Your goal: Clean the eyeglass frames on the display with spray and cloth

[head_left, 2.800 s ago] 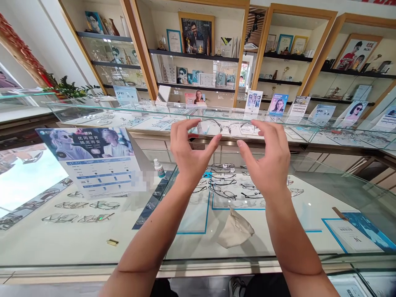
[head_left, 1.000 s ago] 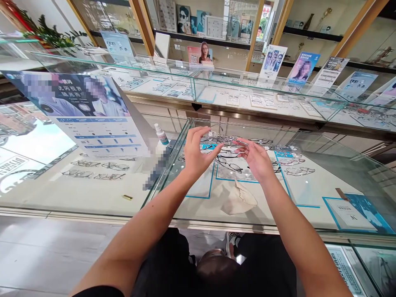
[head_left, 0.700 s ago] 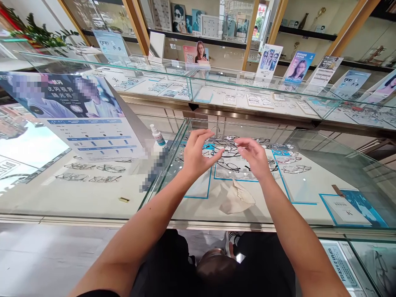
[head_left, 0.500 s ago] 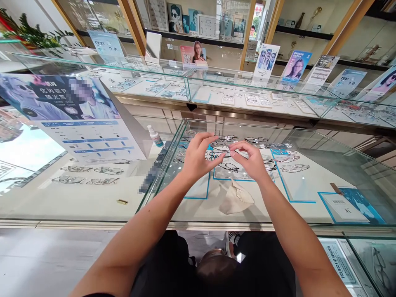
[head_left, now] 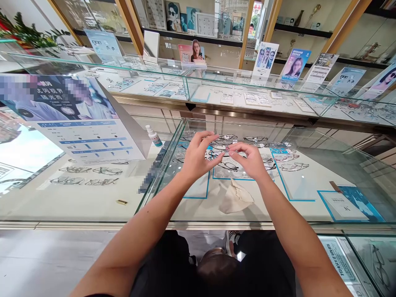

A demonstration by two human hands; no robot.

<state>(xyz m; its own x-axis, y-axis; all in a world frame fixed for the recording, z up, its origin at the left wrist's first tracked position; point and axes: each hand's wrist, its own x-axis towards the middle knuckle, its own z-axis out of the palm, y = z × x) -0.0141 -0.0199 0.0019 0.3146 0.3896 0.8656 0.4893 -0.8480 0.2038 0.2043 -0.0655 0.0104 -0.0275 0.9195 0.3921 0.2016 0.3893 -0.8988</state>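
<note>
My left hand (head_left: 195, 159) and my right hand (head_left: 250, 161) are held close together just above the glass top of a display case (head_left: 309, 206). Fingertips of both hands pinch a thin, clear-framed pair of glasses (head_left: 227, 148) between them. The frame is hard to make out against the rows of glasses (head_left: 227, 166) lying inside the case below. A crumpled beige cloth (head_left: 236, 198) lies on the glass just below my right wrist.
A large slanted advertising placard (head_left: 86, 136) stands on the case at left, with a small spray bottle (head_left: 154, 136) beside it. A small gold piece (head_left: 121, 202) lies near the front edge. A second glass counter (head_left: 216, 88) with upright cards runs behind.
My hands came down from eye level to just above the case top and drew closer together, still holding the glasses. The view tilted down.
</note>
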